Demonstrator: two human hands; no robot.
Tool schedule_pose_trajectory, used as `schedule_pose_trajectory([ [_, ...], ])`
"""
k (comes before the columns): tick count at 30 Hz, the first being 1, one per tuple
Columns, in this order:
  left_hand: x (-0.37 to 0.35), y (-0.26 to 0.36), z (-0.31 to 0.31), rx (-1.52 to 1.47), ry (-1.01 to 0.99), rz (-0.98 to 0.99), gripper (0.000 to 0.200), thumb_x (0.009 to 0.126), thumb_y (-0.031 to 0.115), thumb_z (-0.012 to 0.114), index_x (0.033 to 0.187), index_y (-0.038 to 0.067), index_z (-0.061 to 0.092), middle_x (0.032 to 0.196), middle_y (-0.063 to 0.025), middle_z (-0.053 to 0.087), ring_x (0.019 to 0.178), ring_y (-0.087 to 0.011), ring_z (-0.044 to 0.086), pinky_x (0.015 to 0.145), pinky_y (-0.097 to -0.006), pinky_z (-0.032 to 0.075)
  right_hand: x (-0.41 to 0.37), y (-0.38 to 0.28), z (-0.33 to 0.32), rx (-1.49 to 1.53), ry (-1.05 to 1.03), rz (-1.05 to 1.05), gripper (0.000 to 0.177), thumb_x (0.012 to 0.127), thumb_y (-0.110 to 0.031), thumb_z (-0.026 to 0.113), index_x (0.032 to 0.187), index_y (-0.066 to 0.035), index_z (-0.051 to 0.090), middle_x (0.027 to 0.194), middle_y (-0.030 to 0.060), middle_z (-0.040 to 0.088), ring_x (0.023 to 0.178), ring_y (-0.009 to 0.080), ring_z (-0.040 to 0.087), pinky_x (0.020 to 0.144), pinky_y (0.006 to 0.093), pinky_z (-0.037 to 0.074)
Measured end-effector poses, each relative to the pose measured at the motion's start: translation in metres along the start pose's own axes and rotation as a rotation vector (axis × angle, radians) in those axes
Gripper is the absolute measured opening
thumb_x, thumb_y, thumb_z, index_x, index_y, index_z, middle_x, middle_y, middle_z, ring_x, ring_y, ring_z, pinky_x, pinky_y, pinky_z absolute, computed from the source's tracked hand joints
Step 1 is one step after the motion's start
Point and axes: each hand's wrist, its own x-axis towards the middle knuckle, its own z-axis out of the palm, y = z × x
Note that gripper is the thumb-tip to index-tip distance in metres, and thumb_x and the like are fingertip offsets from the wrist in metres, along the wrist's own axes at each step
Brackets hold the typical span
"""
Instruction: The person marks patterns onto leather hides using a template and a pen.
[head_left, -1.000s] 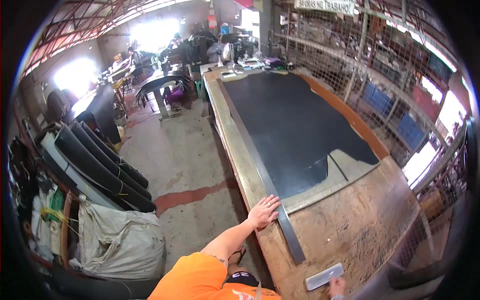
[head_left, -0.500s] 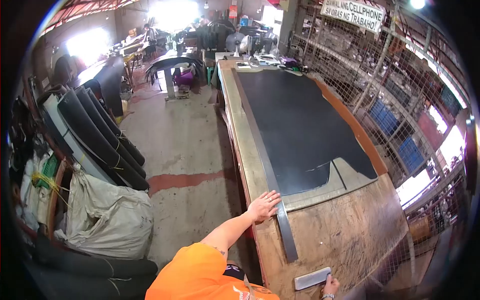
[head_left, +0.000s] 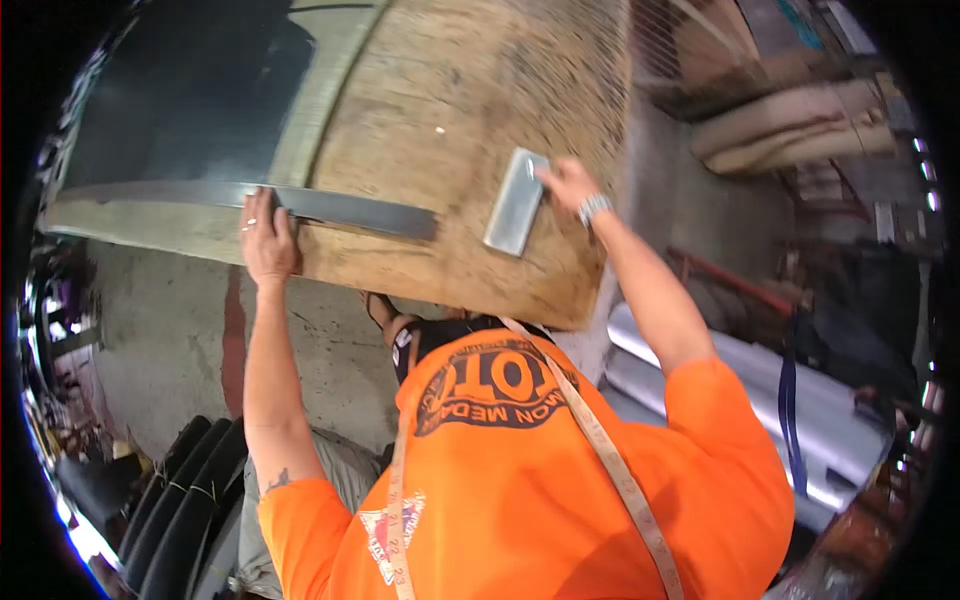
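A measuring tape [head_left: 610,470] hung round the neck over an orange shirt [head_left: 520,480], and beyond it the plywood worktable [head_left: 450,110] began. At its near edge the left hand [head_left: 268,235] lay open and flat, fingers stretched across a long steel straightedge [head_left: 350,207] that ran along that edge, its free end stopping short of the near right corner. The right hand [head_left: 568,183], a band at its wrist, had bent fingers on the far end of a small metal block [head_left: 515,200] lying close to that corner; whether it pinched the block or only touched it could not be told. Farther in, a black sheet [head_left: 190,90] covered the table's left part, with the straightedge along its near border. The risk, as I judged it: only a flat palm held the straightedge, so uneven pressure could let it pivot off line, and the block sat near enough to the corner to be nudged over
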Motion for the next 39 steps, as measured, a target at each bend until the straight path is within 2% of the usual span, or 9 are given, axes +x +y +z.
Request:
schedule_pose_trajectory([
  [1,-0.003,0.006,-0.004,0.008,0.007,-0.004,0.046,0.104,0.028,0.052,0.144,0.008,0.056,0.151,-0.0132,0.054,0.145,-0.0351,0.043,0.119,-0.0465,0.036,0.007,-0.008,-0.008,0.034,-0.01,0.155,0.035,0.102,-0.035,0.063,0.107,-0.001,0.069,0.077,0.0141,0.07,0.077,0.0313,0.07,0.07,0.0424,0.054],
  [6,0.002,0.008,-0.012,-0.159,-0.015,-0.023,0.044,0.096,0.019,0.061,0.138,0.007,0.06,0.142,-0.0186,0.06,0.139,-0.0407,0.048,0.115,-0.0502,0.039,-0.024,0.035,0.011,-0.266,0.38,-0.618,0.042,0.105,-0.016,0.053,0.146,-0.022,0.058,0.131,0.0171,0.067,0.114,0.0448,0.063,0.096,0.0478,0.052],
  [8,0.0,0.0,-0.007,-0.142,0.036,-0.037,0.043,0.094,0.018,0.064,0.135,0.007,0.061,0.143,-0.0197,0.058,0.139,-0.0407,0.048,0.116,-0.0498,0.038,-0.047,0.039,0.032,-0.512,0.379,-0.775,0.057,0.093,-0.001,0.059,0.144,-0.026,0.061,0.106,0.0194,0.061,0.099,0.0411,0.063,0.088,0.0487,0.052],
  [13,-0.002,0.008,-0.014,-0.045,-0.009,-0.092,0.049,0.099,0.029,0.059,0.142,0.007,0.057,0.155,-0.0133,0.05,0.149,-0.0339,0.039,0.122,-0.0476,0.029,-0.018,0.039,0.032,-0.374,0.434,-0.475,0.05,0.095,-0.005,0.058,0.14,-0.027,0.065,0.097,0.0179,0.058,0.092,0.0413,0.06,0.079,0.0501,0.051],
  [17,-0.003,0.004,-0.012,-0.038,-0.03,-0.098,0.05,0.099,0.03,0.058,0.144,0.007,0.056,0.155,-0.0137,0.05,0.149,-0.0333,0.039,0.123,-0.0479,0.029,-0.067,0.029,0.03,-0.477,0.192,-0.548,0.043,0.099,-0.008,0.057,0.138,-0.024,0.066,0.098,0.0185,0.059,0.091,0.0419,0.06,0.08,0.0504,0.051],
  [20,-0.004,0.007,-0.016,-0.086,-0.018,-0.116,0.049,0.1,0.03,0.058,0.144,0.009,0.056,0.155,-0.013,0.05,0.149,-0.0332,0.039,0.123,-0.0483,0.028,-0.021,0.037,0.02,-0.341,0.379,-0.513,0.041,0.098,-0.008,0.058,0.136,-0.021,0.067,0.1,0.0183,0.059,0.092,0.0407,0.061,0.081,0.0502,0.051],
  [33,-0.005,0.008,-0.02,-0.134,-0.045,-0.147,0.049,0.101,0.03,0.057,0.145,0.009,0.054,0.157,-0.0114,0.047,0.151,-0.0328,0.035,0.124,-0.0474,0.026,-0.062,0.03,0.014,-0.637,0.147,-0.481,0.046,0.095,-0.003,0.059,0.138,-0.018,0.065,0.107,0.0225,0.058,0.102,0.0444,0.058,0.088,0.0516,0.05],
  [37,-0.005,0.009,-0.021,-0.125,-0.049,-0.147,0.051,0.1,0.032,0.058,0.145,0.009,0.054,0.158,-0.0108,0.047,0.151,-0.0324,0.035,0.124,-0.0479,0.026,-0.032,0.022,0.015,-0.58,0.43,-0.416,0.046,0.094,-0.004,0.06,0.136,-0.02,0.066,0.106,0.0196,0.059,0.101,0.044,0.058,0.088,0.052,0.05],
  [39,-0.002,0.01,-0.025,-0.116,-0.047,-0.142,0.05,0.1,0.031,0.058,0.145,0.009,0.054,0.158,-0.0117,0.047,0.151,-0.033,0.036,0.124,-0.0481,0.026,-0.046,0.024,0.018,-0.554,0.283,-0.472,0.046,0.092,-0.004,0.061,0.136,-0.019,0.066,0.108,0.0199,0.06,0.101,0.0439,0.058,0.087,0.0526,0.05],
])
